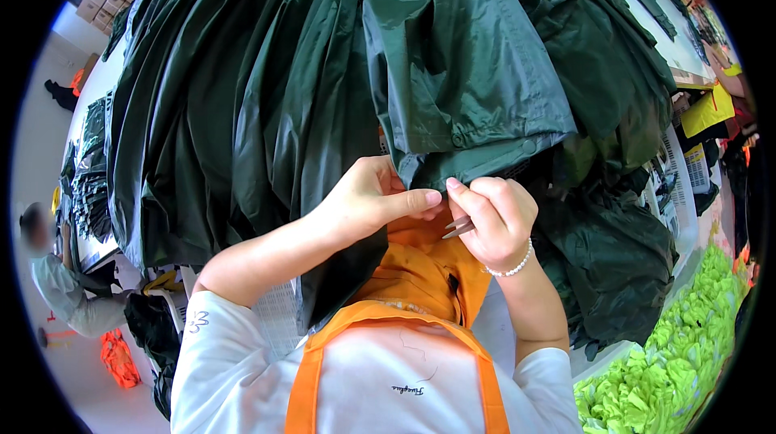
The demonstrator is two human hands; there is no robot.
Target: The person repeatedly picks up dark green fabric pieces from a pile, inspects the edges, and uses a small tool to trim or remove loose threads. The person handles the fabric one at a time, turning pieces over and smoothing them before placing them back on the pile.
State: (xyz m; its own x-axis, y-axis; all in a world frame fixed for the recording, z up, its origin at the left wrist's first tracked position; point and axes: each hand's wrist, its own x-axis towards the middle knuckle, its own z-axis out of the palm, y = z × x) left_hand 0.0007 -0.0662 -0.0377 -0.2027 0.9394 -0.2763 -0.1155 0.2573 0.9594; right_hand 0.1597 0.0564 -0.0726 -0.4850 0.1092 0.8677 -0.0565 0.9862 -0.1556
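Just in front of my orange apron, my inward-bent left hand pinches the glossy, creased green garment at its hem, while my right hand curls closed around a slim, pointed metal tool.

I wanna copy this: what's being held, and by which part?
The left grip and right grip pinch the green garment by its hem; the right also holds a metal tool, tips out, by its hidden end.
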